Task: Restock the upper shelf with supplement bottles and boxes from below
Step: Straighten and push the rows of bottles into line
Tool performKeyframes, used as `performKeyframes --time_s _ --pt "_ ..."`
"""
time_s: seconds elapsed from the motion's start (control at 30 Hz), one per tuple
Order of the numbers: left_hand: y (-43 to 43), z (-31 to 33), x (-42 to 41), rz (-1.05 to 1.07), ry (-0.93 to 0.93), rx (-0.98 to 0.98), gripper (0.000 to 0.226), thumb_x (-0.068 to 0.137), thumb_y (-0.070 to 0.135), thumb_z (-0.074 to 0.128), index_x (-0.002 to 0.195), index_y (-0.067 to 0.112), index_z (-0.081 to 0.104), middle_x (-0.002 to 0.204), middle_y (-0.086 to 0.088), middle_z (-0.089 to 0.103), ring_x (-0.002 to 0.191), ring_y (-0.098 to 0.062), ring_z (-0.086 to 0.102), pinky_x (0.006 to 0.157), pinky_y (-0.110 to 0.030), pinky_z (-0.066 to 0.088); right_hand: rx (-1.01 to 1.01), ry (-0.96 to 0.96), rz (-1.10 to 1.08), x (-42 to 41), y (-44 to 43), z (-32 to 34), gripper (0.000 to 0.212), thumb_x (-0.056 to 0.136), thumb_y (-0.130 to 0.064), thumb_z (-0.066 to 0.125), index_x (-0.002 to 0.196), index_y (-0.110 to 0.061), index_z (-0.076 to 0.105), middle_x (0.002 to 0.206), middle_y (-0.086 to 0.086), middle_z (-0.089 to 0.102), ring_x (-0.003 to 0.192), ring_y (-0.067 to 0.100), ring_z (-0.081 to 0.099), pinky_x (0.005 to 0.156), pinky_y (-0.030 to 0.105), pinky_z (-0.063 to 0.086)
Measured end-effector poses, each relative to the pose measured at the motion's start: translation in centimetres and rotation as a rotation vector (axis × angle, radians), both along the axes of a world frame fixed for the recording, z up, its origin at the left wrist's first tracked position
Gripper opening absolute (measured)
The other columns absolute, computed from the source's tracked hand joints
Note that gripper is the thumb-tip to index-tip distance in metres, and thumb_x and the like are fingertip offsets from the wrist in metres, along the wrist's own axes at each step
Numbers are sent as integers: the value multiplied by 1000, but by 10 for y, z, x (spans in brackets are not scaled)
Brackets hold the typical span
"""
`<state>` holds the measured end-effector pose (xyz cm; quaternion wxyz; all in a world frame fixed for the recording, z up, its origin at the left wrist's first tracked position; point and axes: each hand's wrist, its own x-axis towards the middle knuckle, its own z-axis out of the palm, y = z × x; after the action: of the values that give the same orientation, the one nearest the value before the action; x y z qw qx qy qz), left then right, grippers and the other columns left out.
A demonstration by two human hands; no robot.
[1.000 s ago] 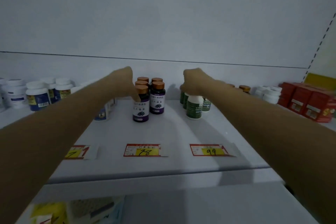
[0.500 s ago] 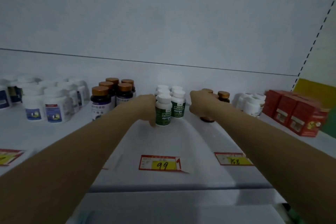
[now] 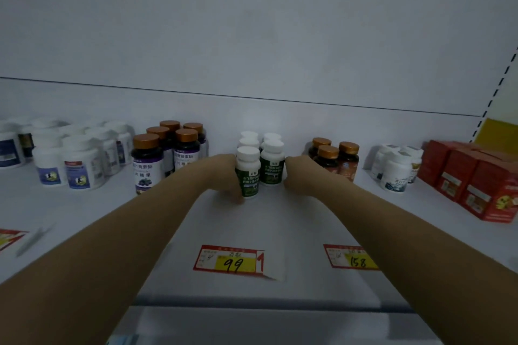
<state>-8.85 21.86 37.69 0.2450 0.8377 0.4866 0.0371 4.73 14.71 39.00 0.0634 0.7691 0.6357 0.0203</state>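
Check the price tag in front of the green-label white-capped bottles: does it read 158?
No. The price tag in front of the green-label bottles reads 99; the 158 tag lies farther right.

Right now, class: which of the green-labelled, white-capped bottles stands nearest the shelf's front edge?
The front-left green bottle, against the left hand. It stands ahead of its neighbour; the rest queue behind.
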Motion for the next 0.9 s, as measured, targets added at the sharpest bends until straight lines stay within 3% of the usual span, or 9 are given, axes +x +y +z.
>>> performKeyframes --time_s 0.07,0.13,0.2,0.27,0.33,0.37,0.53,0.9 --pt "3 2 -2 9 36 18 71 76 14 75 138 10 42 143 -9 46 130 -28 45 110 -37 34 -11 -27 -6 2 -1 5 34 100 -11 36 130 1 46 132 16 53 111 24 55 91 28 43" --pt "9 4 -7 37 77 40 70 78 12 73 139 9 39 145 -9 43 129 -27 45 108 -36 38 -8 -37 -28 5 3 10 35 100 -10 36 132 1 44 133 16 52 97 24 52 69 26 43" --pt "17 6 -11 59 111 58 71 78 7 71 140 7 35 147 -10 39 129 -27 44 107 -37 41 -13 -62 -47 7 10 13 35 100 -10 37 133 0 42 134 16 50 79 21 47 52 20 30" --pt "25 6 -13 69 132 80 71 78 1 68 140 7 33 148 -12 38 130 -28 44 106 -40 42 -13 -78 -65 9 19 13 36 99 -10 38 133 0 42 134 16 50 78 19 52 59 23 38" --pt "32 5 -11 73 135 100 66 80 -5 62 139 6 34 147 -13 38 129 -28 45 105 -42 42 -20 -73 -76 12 28 12 37 98 -9 41 134 -1 41 135 15 50 108 25 56 75 29 41" --pt "35 5 -9 73 137 111 63 82 -7 57 139 6 34 147 -13 38 129 -28 45 105 -41 43 -29 -55 -83 13 31 11 38 98 -8 41 135 -1 41 135 15 50 115 26 54 80 29 40" --pt "48 4 1 69 143 145 55 89 -6 45 141 7 34 146 -12 39 126 -28 46 99 -34 42 -49 -2 -70 18 40 5 38 98 -8 42 135 -1 40 137 15 48 122 28 50 98 30 41" --pt "47 8 8 10 161 184 50 91 -5 40 139 6 38 144 -14 42 128 -28 44 102 -33 38 -29 28 -79 20 44 3 40 98 -10 44 137 -2 39 138 15 48 124 27 50 98 30 41"
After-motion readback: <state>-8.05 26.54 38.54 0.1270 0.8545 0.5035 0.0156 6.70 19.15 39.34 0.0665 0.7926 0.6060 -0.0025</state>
